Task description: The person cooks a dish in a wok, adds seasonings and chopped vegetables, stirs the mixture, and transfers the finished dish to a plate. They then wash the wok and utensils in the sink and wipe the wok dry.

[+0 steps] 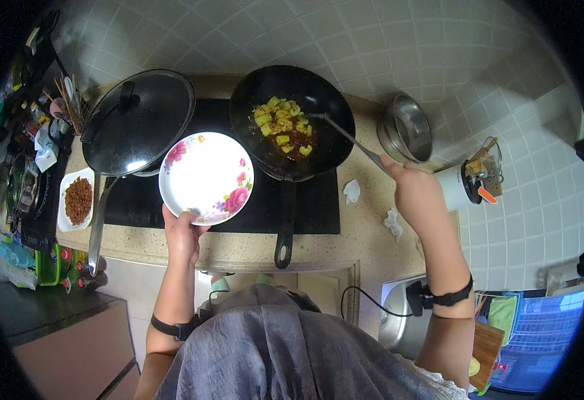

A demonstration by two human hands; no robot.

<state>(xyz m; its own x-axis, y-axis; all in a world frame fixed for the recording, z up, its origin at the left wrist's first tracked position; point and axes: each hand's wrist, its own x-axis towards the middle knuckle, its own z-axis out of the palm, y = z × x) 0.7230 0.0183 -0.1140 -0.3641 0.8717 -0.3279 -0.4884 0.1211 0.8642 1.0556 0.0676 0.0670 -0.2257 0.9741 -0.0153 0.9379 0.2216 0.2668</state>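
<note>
My left hand [182, 235] grips the near rim of a white floral plate [202, 175], tilted over the stove beside the wok. No food shows on the plate's white face. My right hand [417, 195] holds a metal spatula [357, 142] by its handle, and the tip reaches into the black wok [322, 100]. Chopped yellow-green vegetable pieces [277, 117] lie in the wok with reddish-brown sauce around them. The wok's long black handle [285, 230] points toward me.
A lidded pan [142, 115] occupies the left burner, its metal handle [101, 230] jutting past the counter edge. Minced brown food fills a white dish [75, 200] at left. Stacked steel bowls [407, 127], crumpled tissues [352, 191] and a sink [397, 325] are on the right.
</note>
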